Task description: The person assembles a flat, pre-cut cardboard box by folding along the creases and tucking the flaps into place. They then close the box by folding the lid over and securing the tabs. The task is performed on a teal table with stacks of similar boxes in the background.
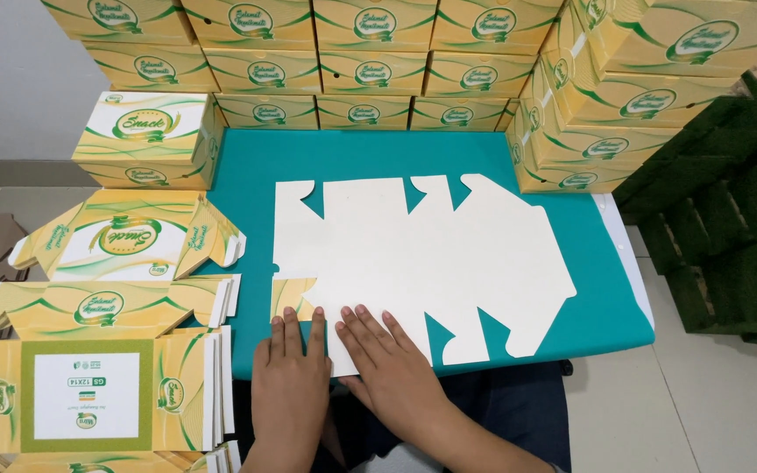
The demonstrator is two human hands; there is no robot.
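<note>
Stacks of flat yellow-green carton blanks (98, 385) at left, beside teal desk (606, 289). Left hand (289, 381), grip spread, flat on folded flap (293, 296). Right hand (392, 368), grip spread, pressing white unfolded carton blank (431, 254), plain side up on desk. Assembled closed snack boxes (370, 70) stacked behind, contents unseen.

A single head-worn camera looks steeply down from close above the teal table (519, 158), facing forward toward the stacked yellow boxes (370, 52) at its far edge, with no second view
</note>
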